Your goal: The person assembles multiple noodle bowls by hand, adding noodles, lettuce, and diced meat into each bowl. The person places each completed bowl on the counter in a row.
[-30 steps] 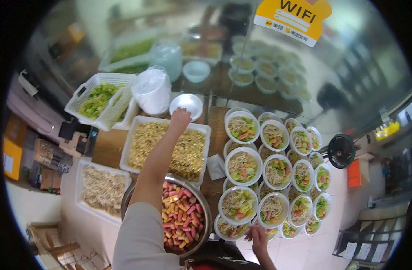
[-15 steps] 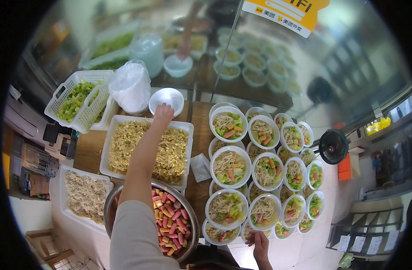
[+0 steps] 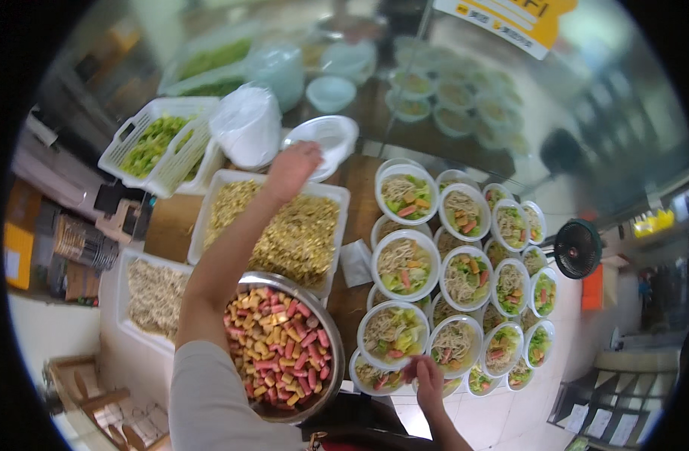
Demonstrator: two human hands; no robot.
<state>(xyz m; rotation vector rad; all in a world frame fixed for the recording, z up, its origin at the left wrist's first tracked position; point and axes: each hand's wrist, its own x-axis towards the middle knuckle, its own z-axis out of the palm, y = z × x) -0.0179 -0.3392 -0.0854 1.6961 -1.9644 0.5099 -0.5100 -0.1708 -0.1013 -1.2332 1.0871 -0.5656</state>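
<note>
Clasping the near rim of an empty white bowl (image 3: pixel 323 141), the left hand (image 3: pixel 292 170) is stretched far out, above centre in the frame, its fingers curled over the bowl's edge. That bowl sits just past the far end of a white tray of yellow bean sprouts (image 3: pixel 284 229), beside a white plastic bag (image 3: pixel 246 124) and a white slotted basket of chopped greens (image 3: pixel 160 143) at the upper left. Low in the frame, right of centre, the right hand (image 3: pixel 427 379) rests its fingertips at the near edge of a filled noodle bowl (image 3: pixel 453 342); whether it pinches anything I cannot tell. Around it stand many white bowls of noodles topped with greens and coloured pieces, filling the right half. Under the left forearm lies a steel basin of pink, orange and yellow pieces (image 3: pixel 284 346), and left of it a white tray of pale noodles (image 3: pixel 152 297). A small black fan (image 3: pixel 577 248) stands at the right edge.
</note>
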